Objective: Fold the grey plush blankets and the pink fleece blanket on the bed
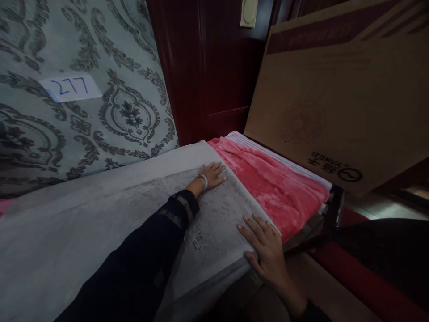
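A long grey-white sheet-like cover [140,219] with a darker grey band and a small printed mark lies flat in front of me. My left hand [212,175] rests on it near its far right part, palm down with fingers spread. Closer to me, my right hand [264,246] lies at the cover's right corner, its fingers stretched out over the surface. Beyond the cover's right edge, a red plush blanket [261,179] shows, folded in soft creases. What lies under the cover is hidden.
Damask-patterned wallpaper [130,107] with a paper label [72,87] reading 277 rises at the back left. Beside it stands a dark red wooden panel [221,62]. A large cardboard box [335,89] leans at the right. Striped cloth [278,158] edges the blanket's far side.
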`<state>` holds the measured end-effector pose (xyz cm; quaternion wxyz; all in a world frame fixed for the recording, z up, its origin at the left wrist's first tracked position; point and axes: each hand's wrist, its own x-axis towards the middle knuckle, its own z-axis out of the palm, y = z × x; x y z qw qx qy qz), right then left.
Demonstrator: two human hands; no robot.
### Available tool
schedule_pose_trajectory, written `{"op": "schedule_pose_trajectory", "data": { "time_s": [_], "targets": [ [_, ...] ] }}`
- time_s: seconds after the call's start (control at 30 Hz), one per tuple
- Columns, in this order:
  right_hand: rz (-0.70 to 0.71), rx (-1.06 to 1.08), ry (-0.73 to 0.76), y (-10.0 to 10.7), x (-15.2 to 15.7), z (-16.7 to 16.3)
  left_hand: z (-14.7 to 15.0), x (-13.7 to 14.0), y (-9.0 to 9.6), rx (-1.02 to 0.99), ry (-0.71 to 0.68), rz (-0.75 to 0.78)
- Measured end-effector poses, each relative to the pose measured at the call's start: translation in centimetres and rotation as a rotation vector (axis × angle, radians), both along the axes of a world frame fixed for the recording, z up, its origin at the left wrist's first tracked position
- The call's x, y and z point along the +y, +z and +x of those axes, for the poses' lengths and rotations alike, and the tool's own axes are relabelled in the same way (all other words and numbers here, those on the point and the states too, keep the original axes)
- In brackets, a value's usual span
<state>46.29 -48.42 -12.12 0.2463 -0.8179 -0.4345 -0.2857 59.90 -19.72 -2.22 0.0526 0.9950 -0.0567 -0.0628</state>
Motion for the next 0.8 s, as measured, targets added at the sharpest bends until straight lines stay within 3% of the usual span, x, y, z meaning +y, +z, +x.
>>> {"op": "schedule_pose_trajectory", "data": {
  "time_s": [0.2, 0.37, 0.53, 0.67, 0.8],
  "targets": [
    [-0.028, -0.017, -0.012, 0.0, -0.1, 0.2, -1.5, -2.3, 2.2, 0.05, 0.122, 0.045],
    [-0.055, -0.014, -0.03, 0.3, -0.1, 0.3, -7.9, -3.2, 3.4, 0.09, 0.112, 0.021],
    [-0.078, 0.021, -0.03, 0.4, -0.5, 0.4, -21.3, 1.5, 3.3, 0.13, 0.099, 0.08],
    [-0.118, 0.061, -0.031, 0.2, -0.9, 0.7, -34.7, 6.2, 2.2, 0.091, 0.312, 0.118],
    [-0.172, 0.084, -0.045, 0.3, -1.3, 0.8, -46.5, 8.6, -0.5, -0.083, 0.553, 0.155]
  ]
}}
